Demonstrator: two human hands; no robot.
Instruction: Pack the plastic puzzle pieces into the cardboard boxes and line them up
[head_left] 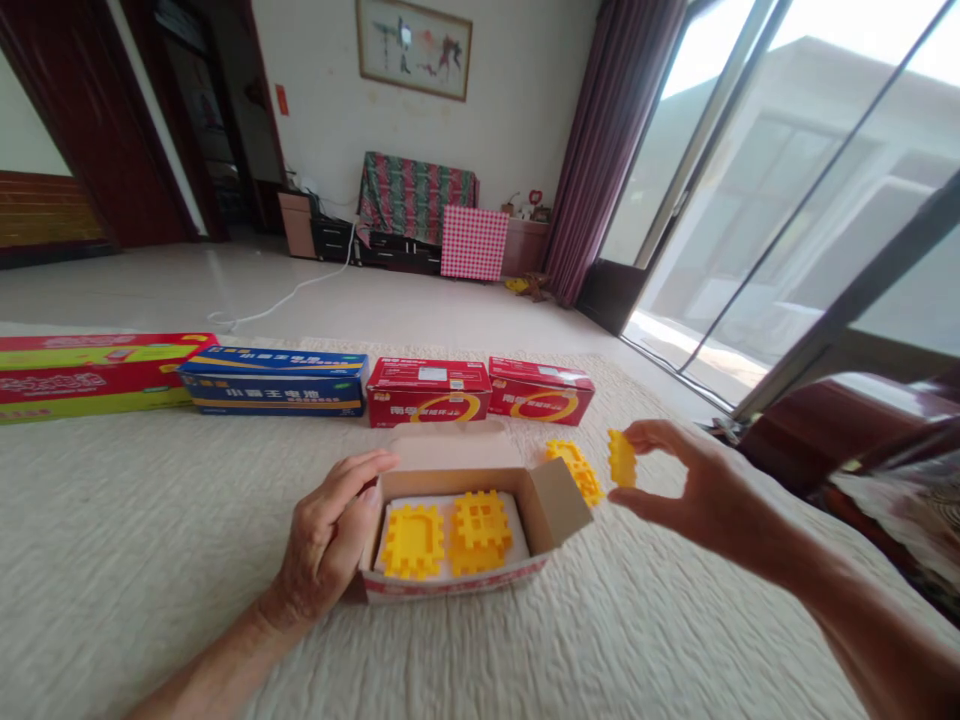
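Observation:
An open cardboard box (465, 585) stands on the quilted cover, its flaps folded outward. My left hand (330, 530) is closed around the box's left end. Inside, on a white lining, lie yellow toothed plastic building blocks: a block with a recessed panel (414, 542) at left and a block with a window grid (482, 520) at right, overlapping another. My right hand (667, 475), right of the box, pinches a yellow building block (622, 459) on edge between thumb and fingers. Just left of it, more yellow blocks (574, 470) rest on the cover beside the right flap.
Behind the open box runs a row of closed boxes: a red and green box (97, 375), a blue box (274, 382) and two red boxes (429, 392). They rest on the cream quilted cover (187, 540). Dark red furniture (832, 430) stands at the right.

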